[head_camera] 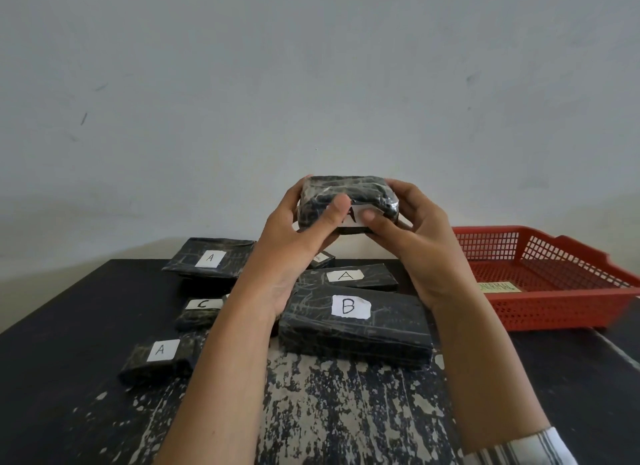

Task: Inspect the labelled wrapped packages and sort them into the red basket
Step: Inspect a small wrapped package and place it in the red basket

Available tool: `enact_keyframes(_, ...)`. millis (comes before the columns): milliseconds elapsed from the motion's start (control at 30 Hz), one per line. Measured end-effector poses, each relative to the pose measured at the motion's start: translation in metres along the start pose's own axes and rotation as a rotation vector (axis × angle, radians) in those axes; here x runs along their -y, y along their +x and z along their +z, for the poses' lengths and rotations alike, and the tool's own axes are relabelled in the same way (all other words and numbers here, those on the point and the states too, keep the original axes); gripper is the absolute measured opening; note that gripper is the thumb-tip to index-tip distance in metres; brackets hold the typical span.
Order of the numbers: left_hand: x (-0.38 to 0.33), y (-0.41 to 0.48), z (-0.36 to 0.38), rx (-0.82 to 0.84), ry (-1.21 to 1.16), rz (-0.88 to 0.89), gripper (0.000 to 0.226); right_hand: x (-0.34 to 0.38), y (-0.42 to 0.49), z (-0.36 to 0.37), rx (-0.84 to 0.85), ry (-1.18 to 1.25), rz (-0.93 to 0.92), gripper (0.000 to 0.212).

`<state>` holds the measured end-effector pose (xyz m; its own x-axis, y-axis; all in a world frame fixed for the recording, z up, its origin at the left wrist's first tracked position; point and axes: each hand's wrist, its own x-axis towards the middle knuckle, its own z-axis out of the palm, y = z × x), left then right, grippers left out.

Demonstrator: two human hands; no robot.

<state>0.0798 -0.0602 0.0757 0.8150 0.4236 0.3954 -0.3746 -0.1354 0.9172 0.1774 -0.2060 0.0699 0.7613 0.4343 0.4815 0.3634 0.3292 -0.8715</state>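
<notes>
Lying on the left part of the dark, scratched table (346, 412) are three black wrapped packages. With the big B package (353, 322) as the middle of the clock, the near A package (159, 357) is at 8 o'clock, the small C package (202, 312) is at 9 o'clock, and the far A package (209, 258) is at 10 o'clock. They lie apart from each other.

Next is the left hand (294, 232), up above the table. Its fingers curl round the left end of the held package (346, 190), and its thumb presses on the front. This package is up in the air at 12 o'clock, in front of the grey wall (311, 83). Its white label shows an A, partly hidden by the thumbs.

Under it a tiny A package (322, 258) peeks out, and a flat A package (346, 276) lies just behind the B package.

The right hand (408, 236) grips the right end the same way, with its thumb on the label. A striped sleeve (526, 447) shows at 5 o'clock.

The red basket (554, 312) sits at 2 o'clock on the table's right side, with a small yellow label (497, 287) inside it.
</notes>
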Motion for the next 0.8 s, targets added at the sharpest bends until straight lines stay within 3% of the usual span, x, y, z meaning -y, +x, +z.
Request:
enact_keyframes(100,-0.005,-0.002,0.002,0.018,-0.030,-0.049,0.082,0.000,0.000,-0.001,0.015,-0.016,-0.039,0.045)
enact_keyframes(267,-0.004,0.000,0.001,-0.034,-0.082,-0.085,0.043,-0.001,-0.001,-0.001,0.047,-0.040,-0.040,0.050)
enact_keyframes(500,-0.005,-0.002,-0.004,-0.095,-0.136,-0.012,0.042,-0.004,0.002,-0.001,0.111,-0.103,0.078,0.094)
enact_keyframes(800,-0.004,-0.003,-0.003,-0.057,-0.079,0.020,0.050,-0.003,0.000,0.011,0.001,-0.001,0.079,0.069)
